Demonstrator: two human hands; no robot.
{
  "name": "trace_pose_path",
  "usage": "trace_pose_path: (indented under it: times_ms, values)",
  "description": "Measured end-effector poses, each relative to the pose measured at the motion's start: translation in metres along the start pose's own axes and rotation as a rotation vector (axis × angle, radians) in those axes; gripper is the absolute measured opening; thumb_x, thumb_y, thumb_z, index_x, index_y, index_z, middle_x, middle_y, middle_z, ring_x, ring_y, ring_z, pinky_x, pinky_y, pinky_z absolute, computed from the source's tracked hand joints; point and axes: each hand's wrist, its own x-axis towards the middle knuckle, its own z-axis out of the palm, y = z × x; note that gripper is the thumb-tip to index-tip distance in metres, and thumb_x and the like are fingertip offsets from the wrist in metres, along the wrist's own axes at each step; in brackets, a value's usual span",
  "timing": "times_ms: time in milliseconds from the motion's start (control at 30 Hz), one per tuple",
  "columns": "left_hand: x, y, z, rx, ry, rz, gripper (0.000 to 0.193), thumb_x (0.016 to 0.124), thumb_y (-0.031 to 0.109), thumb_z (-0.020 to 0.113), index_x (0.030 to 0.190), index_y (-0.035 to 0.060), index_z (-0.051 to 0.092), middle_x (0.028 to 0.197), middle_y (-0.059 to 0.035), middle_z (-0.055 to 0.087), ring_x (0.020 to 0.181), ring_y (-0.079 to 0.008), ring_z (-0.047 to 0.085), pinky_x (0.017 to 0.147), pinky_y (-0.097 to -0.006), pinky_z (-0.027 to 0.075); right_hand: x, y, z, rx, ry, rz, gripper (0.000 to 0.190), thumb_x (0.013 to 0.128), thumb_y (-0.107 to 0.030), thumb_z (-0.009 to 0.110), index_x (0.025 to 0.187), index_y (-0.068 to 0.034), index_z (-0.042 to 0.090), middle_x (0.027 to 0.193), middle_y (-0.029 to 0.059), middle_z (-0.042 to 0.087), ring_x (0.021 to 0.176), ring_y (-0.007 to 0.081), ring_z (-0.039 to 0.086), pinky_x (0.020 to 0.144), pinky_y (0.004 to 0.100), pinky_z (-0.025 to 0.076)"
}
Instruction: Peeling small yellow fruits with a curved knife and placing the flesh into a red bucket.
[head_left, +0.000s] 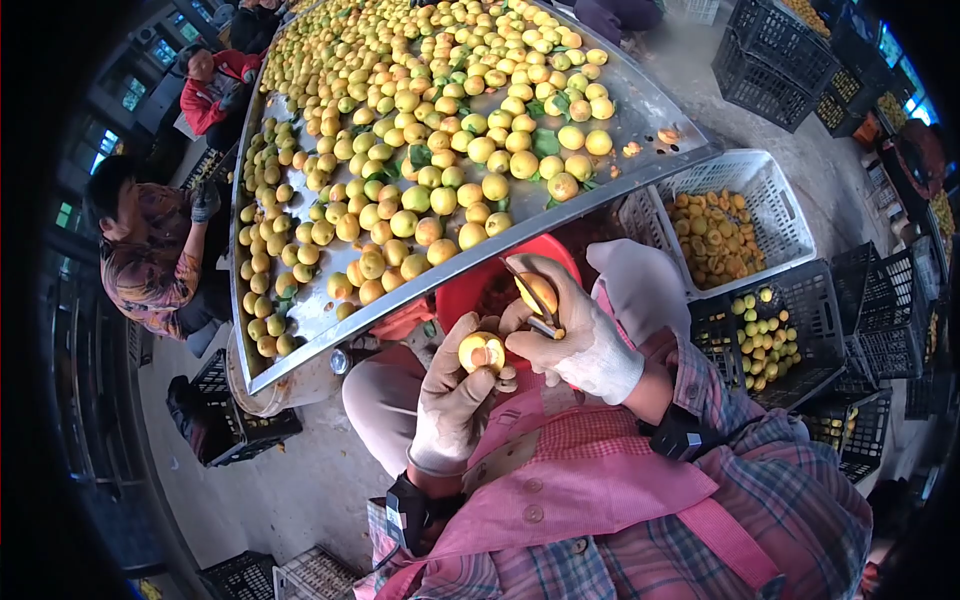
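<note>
My left hand (457, 382), in a coated work glove, grips an apricot half (481, 352) whose cut face, with the brown stone in it, is turned up. Close beside it, my gloved right hand (574, 334) holds a knife (534, 289) together with another yellow apricot piece (538, 294). The blade lies across that piece and points up and left. Beneath both hands stands a red basin (559, 251), partly hidden by them and by the table edge. Many whole yellow-green apricots (420, 199) and a few green leaves lie on the metal table in front of me.
The metal table's raised rim (450, 268) runs just beyond my hands. At right stand a white crate (795, 232) of apricot halves and a black crate (817, 330) of whole fruit. Two co-workers (150, 255) (214, 94) sit along the table's left side. A round container (262, 390) stands under the near-left corner.
</note>
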Motion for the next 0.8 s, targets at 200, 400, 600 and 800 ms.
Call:
trace_pose_path:
  times_ms: [200,400,600,800]
  values:
    - [0.004,0.000,0.012,0.152,0.068,-0.040,0.058,0.096,0.010,0.061,0.146,-0.0004,0.035,0.129,-0.0114,0.056,0.108,-0.0177,0.060,0.091,-0.0301,0.053,-0.004,0.013,0.001,-0.536,0.064,-0.315,0.065,0.085,-0.006,0.065,0.142,-0.004,0.035,0.138,0.0175,0.050,0.122,0.0349,0.056,0.101,0.0394,0.047]
    - [0.007,-0.003,0.020,0.270,0.178,-0.062,0.049,0.101,0.016,0.053,0.144,-0.0017,0.037,0.127,-0.0111,0.058,0.108,-0.0179,0.061,0.092,-0.0309,0.053,-0.001,0.019,-0.001,-0.631,0.037,-0.378,0.060,0.085,-0.001,0.062,0.140,-0.010,0.041,0.137,0.0159,0.052,0.119,0.0346,0.057,0.100,0.0395,0.049]
    - [0.010,-0.004,0.019,0.379,0.214,-0.120,0.040,0.103,0.016,0.048,0.138,-0.0027,0.044,0.122,-0.0110,0.061,0.105,-0.0173,0.063,0.091,-0.0316,0.054,0.005,0.029,-0.002,-0.652,-0.058,-0.439,0.060,0.081,0.004,0.058,0.137,-0.009,0.043,0.134,0.0160,0.053,0.117,0.0358,0.058,0.097,0.0395,0.050]
    - [0.013,-0.012,0.017,0.056,0.292,-0.112,0.037,0.102,0.014,0.049,0.136,-0.0008,0.048,0.122,-0.0112,0.061,0.106,-0.0187,0.064,0.089,-0.0316,0.056,0.005,0.028,0.002,-0.147,0.004,-0.159,0.050,0.087,0.000,0.058,0.134,-0.010,0.044,0.112,0.0083,0.059,0.094,0.0233,0.064,0.082,0.0321,0.053]
